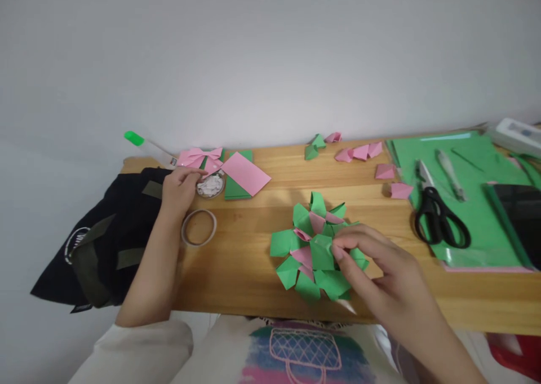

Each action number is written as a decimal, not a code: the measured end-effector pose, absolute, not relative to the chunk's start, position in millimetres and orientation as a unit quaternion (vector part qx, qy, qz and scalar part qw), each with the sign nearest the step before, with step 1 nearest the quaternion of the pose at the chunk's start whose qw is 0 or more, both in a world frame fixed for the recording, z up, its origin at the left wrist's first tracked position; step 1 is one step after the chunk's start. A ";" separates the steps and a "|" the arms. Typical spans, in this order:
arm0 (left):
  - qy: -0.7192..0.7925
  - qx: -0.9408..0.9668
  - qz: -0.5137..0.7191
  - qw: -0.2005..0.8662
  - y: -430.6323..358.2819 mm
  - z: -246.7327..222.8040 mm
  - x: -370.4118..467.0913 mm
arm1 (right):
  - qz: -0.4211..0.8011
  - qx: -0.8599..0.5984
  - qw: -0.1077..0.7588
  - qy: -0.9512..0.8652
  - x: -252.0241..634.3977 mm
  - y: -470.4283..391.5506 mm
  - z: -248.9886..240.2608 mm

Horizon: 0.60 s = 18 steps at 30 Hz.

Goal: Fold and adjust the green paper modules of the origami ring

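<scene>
Wooden desk (245,260): green-and-pink folded-paper flower (316,263) near front edge.
Right hand (389,265): pinching green flap (322,248).
Left hand (181,189): by clear dish (211,197); grip I can't tell.
Handling: I'd guess light, crushable; hold thicker folds.

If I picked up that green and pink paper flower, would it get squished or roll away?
The paper flower would probably feel light, since it looks made of folded paper. It might squish easily, because its green flaps stick out around it. Rolling seems unlikely: it spreads wide on the wooden table.
</scene>
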<state>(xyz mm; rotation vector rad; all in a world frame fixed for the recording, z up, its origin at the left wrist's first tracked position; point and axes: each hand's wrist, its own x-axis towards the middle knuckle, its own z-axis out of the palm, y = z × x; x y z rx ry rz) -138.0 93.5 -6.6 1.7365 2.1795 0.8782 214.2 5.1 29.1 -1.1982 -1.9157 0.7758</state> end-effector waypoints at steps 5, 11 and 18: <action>0.525 0.757 0.298 0.249 59.9 24.4 -54.8 | 0.304 -0.460 0.352 -0.757 216.8 5.9 37.0; 0.236 0.912 0.174 0.287 63.9 36.6 12.3 | 0.321 -0.432 0.319 -0.780 229.7 1.7 42.9; 0.249 0.901 0.192 0.298 65.9 30.1 22.5 | 0.307 -0.466 0.347 -0.754 241.6 -18.1 30.0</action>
